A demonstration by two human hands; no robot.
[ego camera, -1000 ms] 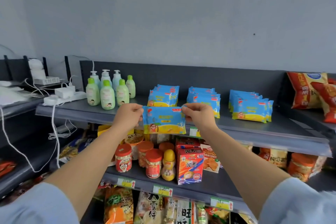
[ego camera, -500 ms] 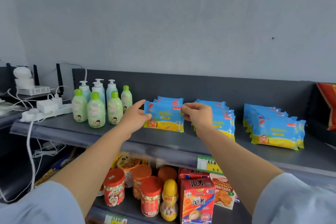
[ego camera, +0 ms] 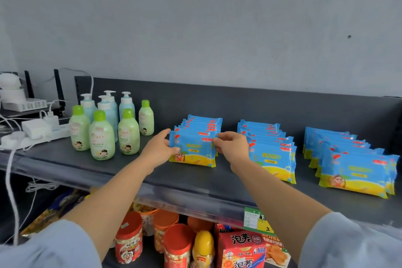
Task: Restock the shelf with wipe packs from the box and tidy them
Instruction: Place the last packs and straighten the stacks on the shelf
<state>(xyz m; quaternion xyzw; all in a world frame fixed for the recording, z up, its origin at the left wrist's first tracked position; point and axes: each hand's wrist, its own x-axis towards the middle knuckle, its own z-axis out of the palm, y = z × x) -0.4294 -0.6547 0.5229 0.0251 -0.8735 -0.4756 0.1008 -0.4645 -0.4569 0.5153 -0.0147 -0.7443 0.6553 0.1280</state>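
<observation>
A blue and yellow wipe pack (ego camera: 194,150) stands upright at the front of the left row of wipe packs (ego camera: 204,123) on the grey shelf (ego camera: 130,178). My left hand (ego camera: 159,150) grips its left edge and my right hand (ego camera: 231,147) pinches its top right corner. The pack's bottom edge rests on the shelf. A middle row of wipe packs (ego camera: 273,156) and a right row of wipe packs (ego camera: 354,167) stand further right. The box is not in view.
Several green and blue lotion bottles (ego camera: 102,135) stand left of the wipe rows. A white power strip with chargers and cables (ego camera: 37,130) lies at the shelf's far left. Jars and snack boxes (ego camera: 180,243) fill the shelf below. A grey wall backs the shelf.
Both hands carried the wipe pack from in front of the shelf edge up and back onto the shelf, setting it at the front of the left row. The camera moved closer.
</observation>
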